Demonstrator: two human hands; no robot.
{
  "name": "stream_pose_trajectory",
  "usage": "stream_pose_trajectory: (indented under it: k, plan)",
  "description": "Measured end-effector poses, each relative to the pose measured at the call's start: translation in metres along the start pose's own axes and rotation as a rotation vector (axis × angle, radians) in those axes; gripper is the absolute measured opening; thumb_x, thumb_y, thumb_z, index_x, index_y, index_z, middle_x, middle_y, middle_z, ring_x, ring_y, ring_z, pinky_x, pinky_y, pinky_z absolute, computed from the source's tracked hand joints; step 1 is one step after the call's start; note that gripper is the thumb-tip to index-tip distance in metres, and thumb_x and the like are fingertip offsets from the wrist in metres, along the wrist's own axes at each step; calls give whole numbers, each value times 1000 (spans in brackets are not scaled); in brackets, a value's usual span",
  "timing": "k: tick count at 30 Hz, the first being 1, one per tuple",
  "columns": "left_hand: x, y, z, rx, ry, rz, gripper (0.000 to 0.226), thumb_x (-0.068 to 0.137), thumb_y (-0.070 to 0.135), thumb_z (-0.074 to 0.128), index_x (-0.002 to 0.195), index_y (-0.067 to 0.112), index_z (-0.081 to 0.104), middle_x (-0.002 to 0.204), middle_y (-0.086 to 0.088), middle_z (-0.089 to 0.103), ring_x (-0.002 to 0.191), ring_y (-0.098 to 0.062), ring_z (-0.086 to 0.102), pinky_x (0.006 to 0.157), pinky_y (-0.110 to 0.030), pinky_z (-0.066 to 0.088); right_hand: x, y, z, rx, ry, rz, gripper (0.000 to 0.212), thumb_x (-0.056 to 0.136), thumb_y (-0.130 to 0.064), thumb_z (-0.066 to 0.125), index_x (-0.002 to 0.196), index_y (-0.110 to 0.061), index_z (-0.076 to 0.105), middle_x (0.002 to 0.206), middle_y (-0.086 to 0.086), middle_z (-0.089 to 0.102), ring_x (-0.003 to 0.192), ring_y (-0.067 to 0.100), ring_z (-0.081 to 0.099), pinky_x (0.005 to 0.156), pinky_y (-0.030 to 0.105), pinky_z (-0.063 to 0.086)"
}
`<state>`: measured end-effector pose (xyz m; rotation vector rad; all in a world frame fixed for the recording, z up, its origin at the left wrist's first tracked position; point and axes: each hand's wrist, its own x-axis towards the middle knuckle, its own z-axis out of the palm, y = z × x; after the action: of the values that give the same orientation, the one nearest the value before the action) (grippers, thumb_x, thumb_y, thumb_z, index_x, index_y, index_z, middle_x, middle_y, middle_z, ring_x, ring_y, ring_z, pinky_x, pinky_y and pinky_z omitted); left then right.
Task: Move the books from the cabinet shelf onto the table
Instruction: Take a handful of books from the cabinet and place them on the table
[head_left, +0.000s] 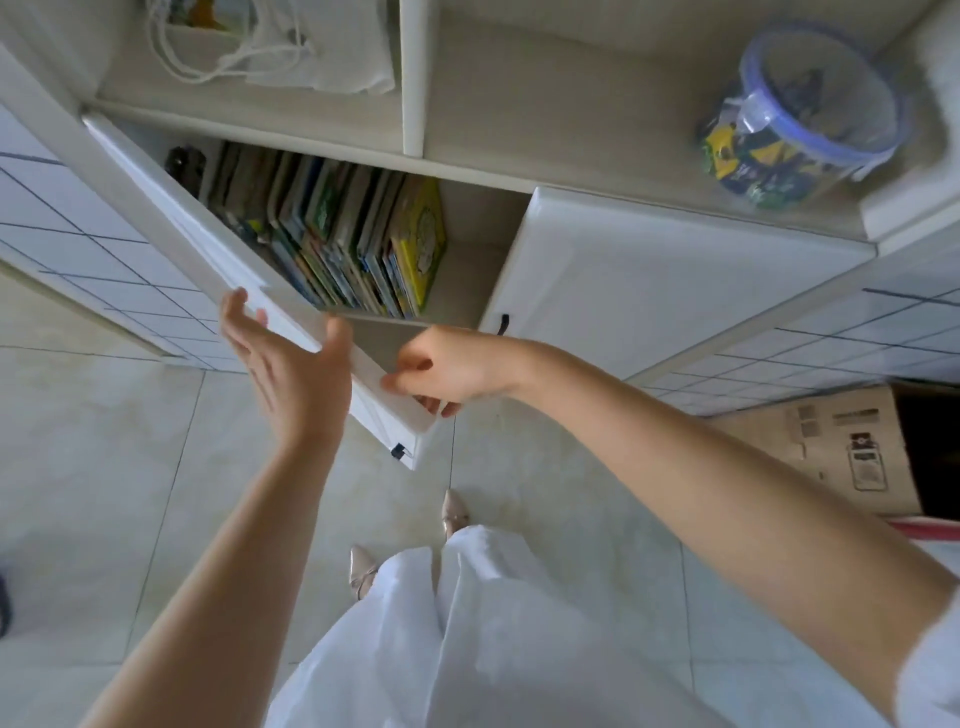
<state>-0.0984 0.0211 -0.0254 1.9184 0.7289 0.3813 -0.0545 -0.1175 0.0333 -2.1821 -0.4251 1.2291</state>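
The right hand (447, 371) pinches the edge of the open cabinet door (218, 249); the left hand (288, 364), fingers straight and spread, rests against that door. Behind the door stand the books (332, 234), their cover writing too blurred to read.

Both arms bare, stretched forward and down from lower frame corners, converging near centre. Left hand (291, 364) open, palm turned toward right, fingers (236, 317) straight and together, thumb spread apart, raised upright. Left forearm runs diagonally up from lower left. Right hand (447, 369) back facing camera, fingers curled under, thumb pressed forward, pinching thin white panel edge. Right wrist bent slightly down; forearm long diagonal from lower right, white sleeve at elbow. Hands near each other, not touching.
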Motion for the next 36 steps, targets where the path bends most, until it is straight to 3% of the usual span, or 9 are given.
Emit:
stream_pose_trajectory:
  k: [3, 6, 12, 18, 22, 27, 30, 34, 36]
  plan:
    - [-6, -13, -21, -133, -109, -189, 62, 88, 34, 51, 141, 16, 26, 147, -2, 35, 128, -16, 47, 104, -38, 43, 8, -10, 26, 90, -120, 84, 36, 95, -43, 50, 95, -8, 60, 96, 9, 66, 90, 23, 70, 81, 33, 59]
    - [-8, -26, -48, -338, -188, -305, 41, 90, 30, 50, 127, 13, 44, 123, -10, 58, 116, -24, 58, 98, -43, 50, 12, -24, 56, 231, -201, 138, 45, 92, -50, 53, 112, -10, 58, 112, 9, 65, 92, 22, 69, 85, 31, 57]
    - [8, -54, -123, -281, -260, -252, 23, 95, 23, 53, 117, 20, 59, 101, 11, 67, 84, -2, 63, 65, -16, 50, 28, -63, 139, 477, -331, 175, 71, 88, -64, 46, 139, -15, 42, 131, -1, 46, 116, 28, 55, 98, 33, 46]
    - [45, -80, -191, -168, -302, -193, 42, 94, 19, 59, 134, 29, 54, 129, 0, 61, 108, -18, 61, 94, -37, 50, 46, -130, 202, 630, -170, 94, 64, 93, -54, 48, 141, -15, 31, 135, 8, 53, 117, 28, 59, 88, 29, 48]
    - [69, -90, -227, -69, -387, -171, 38, 93, 24, 62, 130, 31, 58, 125, -4, 64, 111, -25, 62, 98, -44, 48, 72, -160, 235, 629, -181, 91, 81, 85, -56, 59, 147, -29, 14, 140, 5, 50, 112, 28, 62, 100, 44, 48]
    - [89, -96, -256, -40, -409, -156, 18, 88, 30, 68, 95, 47, 67, 110, 3, 67, 94, -17, 62, 92, -40, 49, 96, -185, 258, 777, -142, 87, 86, 84, -51, 64, 147, -30, 9, 137, 7, 53, 113, 28, 61, 101, 44, 47]
    - [98, -95, -266, 0, -408, -153, 28, 87, 28, 70, 79, 55, 68, 96, 11, 67, 89, -16, 62, 88, -35, 49, 105, -189, 261, 799, -148, 80, 87, 84, -49, 66, 149, -29, 11, 138, 4, 52, 115, 26, 60, 100, 42, 47]
    - [108, -93, -274, 124, -396, -89, 17, 89, 30, 66, 103, 40, 69, 105, 1, 68, 95, -24, 62, 86, -37, 47, 109, -184, 251, 789, -161, 103, 67, 89, -44, 61, 143, -17, 31, 132, 5, 55, 120, 27, 56, 101, 45, 47]
    - [113, -91, -271, 254, -393, -42, 35, 86, 31, 67, 120, 25, 64, 115, -7, 66, 100, -27, 60, 86, -37, 44, 112, -173, 242, 732, -152, 142, 49, 92, -39, 57, 132, -13, 47, 121, 5, 62, 116, 26, 59, 101, 46, 47]
